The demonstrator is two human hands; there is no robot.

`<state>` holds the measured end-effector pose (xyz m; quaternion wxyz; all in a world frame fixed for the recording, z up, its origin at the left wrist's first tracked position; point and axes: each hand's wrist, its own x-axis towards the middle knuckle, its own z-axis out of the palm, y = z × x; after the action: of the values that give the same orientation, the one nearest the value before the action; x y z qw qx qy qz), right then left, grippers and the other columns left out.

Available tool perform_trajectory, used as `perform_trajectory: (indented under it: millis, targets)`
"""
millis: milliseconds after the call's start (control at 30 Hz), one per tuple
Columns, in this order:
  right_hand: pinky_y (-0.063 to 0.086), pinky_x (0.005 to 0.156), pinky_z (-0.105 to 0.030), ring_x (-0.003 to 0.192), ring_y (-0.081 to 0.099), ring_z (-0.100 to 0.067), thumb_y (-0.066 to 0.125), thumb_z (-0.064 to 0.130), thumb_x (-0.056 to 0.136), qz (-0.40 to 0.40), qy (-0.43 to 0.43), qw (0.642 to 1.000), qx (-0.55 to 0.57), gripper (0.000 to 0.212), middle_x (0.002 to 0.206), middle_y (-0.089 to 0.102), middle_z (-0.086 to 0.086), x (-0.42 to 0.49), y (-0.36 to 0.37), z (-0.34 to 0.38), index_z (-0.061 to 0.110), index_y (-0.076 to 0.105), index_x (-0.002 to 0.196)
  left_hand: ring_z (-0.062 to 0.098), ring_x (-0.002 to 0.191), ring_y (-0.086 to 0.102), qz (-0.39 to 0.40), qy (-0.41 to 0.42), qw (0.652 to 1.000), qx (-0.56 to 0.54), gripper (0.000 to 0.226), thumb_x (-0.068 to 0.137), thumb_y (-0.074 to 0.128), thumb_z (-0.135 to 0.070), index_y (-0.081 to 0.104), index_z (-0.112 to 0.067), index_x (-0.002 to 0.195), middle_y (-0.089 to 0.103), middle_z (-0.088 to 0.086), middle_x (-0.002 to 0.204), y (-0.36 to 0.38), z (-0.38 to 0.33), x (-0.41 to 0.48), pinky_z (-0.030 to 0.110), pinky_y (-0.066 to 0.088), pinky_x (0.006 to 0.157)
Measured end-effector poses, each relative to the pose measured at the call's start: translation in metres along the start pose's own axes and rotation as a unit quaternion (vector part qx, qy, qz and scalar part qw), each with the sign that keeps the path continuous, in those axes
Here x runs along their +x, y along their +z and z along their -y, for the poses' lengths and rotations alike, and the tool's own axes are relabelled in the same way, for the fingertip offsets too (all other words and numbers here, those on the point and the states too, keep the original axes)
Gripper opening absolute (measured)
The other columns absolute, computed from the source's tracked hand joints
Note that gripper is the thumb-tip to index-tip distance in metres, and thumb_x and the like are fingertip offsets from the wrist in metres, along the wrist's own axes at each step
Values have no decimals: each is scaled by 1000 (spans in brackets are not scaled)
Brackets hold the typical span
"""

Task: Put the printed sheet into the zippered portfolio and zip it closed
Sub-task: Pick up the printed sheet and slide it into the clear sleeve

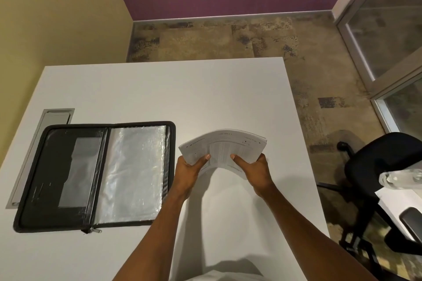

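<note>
The black zippered portfolio (68, 178) lies open flat on the left of the white table (159, 93), its clear plastic sleeves showing on the right half and its zip pull at the front edge. To its right I hold the printed sheet (225, 145), bowed upward above the table. My left hand (190, 172) grips its left edge with the thumb on top. My right hand (254, 170) grips the right edge the same way. The sheet hangs apart from the portfolio.
A grey cable hatch (53, 116) is set into the table behind the portfolio. A black office chair (379, 173) stands on the carpet at the right, beside another desk with a clear bottle (402, 178) and papers.
</note>
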<state>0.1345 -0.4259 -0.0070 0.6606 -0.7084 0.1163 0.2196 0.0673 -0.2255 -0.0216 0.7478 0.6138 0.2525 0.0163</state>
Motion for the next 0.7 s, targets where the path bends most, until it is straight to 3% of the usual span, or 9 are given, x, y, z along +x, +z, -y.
perform_trajectory:
  millis: [133,233,300,467,700]
  targets:
    - [61,94,-37,99,74,-9,84,17,85,0,4,1000,-10,27,111,77,2,0,-1,-2,32,71,104,25,110,74,-1,-14,1000,7,31,89,82,-27,75,-31,119,78,4,117,-1,7,-1,41,61,92]
    - [61,96,-45,108,74,-25,84,23,86,14,10,998,-60,36,115,77,-8,3,0,5,14,72,119,25,107,76,4,-37,999,16,27,88,84,-27,78,-31,114,78,7,116,-6,2,3,42,63,90]
    - [60,97,-49,108,75,-25,84,28,86,56,-6,993,-104,46,117,77,-7,7,-1,14,10,70,127,24,108,76,23,-49,998,27,36,87,85,-29,74,-25,121,78,7,118,-17,-5,5,45,62,94]
    - [60,97,-42,112,74,-12,86,36,84,193,-7,975,-112,51,122,76,11,6,16,35,30,68,131,26,125,68,79,-60,994,-42,59,88,85,-26,61,-24,141,70,6,135,-55,-21,-1,43,57,101]
    - [61,94,-33,106,75,-6,73,34,95,183,-21,973,-139,22,115,77,20,-3,77,30,40,73,116,30,128,66,38,-87,984,-149,54,91,80,-11,60,-10,142,68,14,138,-112,-23,-14,37,59,96]
